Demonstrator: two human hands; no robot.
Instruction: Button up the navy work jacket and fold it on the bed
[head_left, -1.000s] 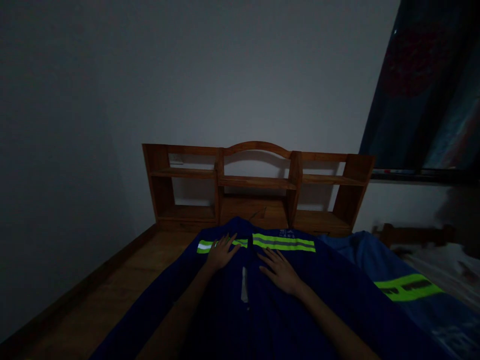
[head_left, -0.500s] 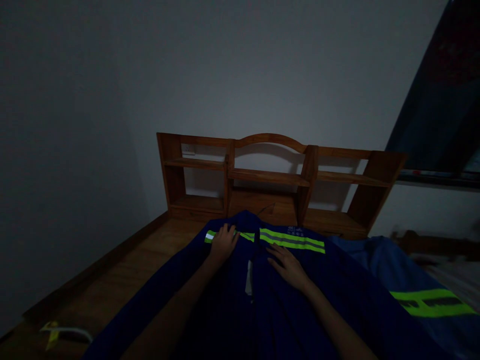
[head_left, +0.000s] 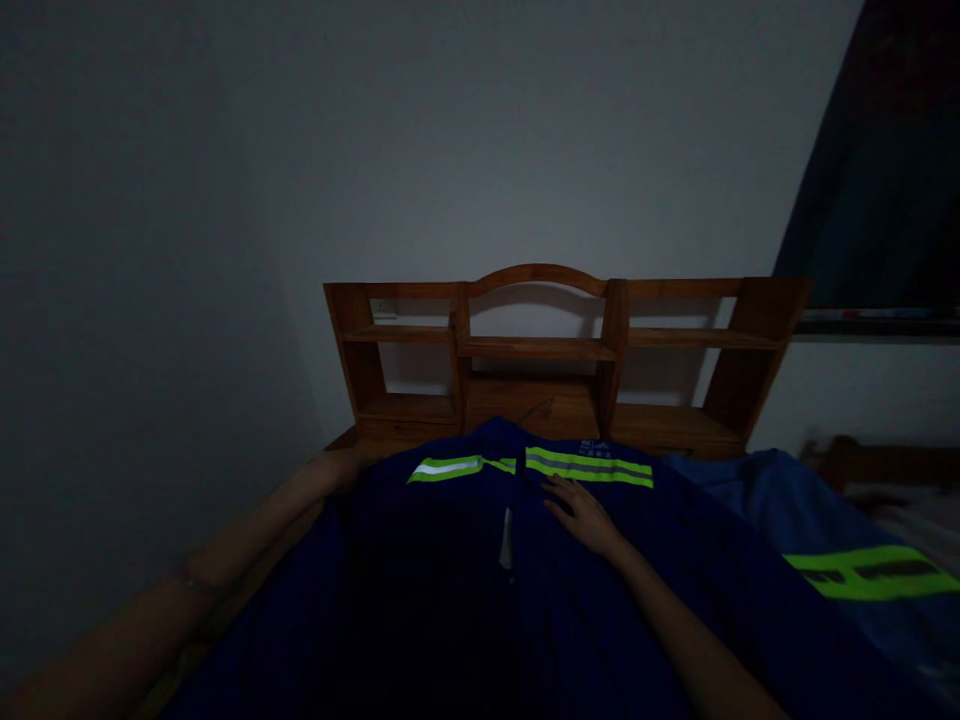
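A dark blue work jacket [head_left: 442,560] with yellow-green reflective stripes lies spread out, its collar toward the wooden headboard. My right hand [head_left: 581,515] rests flat on the jacket's chest, fingers spread just below the right-hand stripe. Out at the left, my left hand [head_left: 341,468] is at the jacket's shoulder and sleeve edge; its fingers are dark and blurred, so whether they grip the cloth does not show. A small pale patch [head_left: 506,540] shows at the front opening.
The wooden headboard [head_left: 536,348] with open shelves stands against the grey wall. A lighter blue garment [head_left: 787,510] with a yellow-green band lies at the right. Beyond it is a dark window or curtain [head_left: 885,170]. The room is dim.
My left hand has left the left chest stripe and moved outward to the jacket's left shoulder edge, uncovering the stripe. My right hand stays on the chest. The view has shifted slightly.
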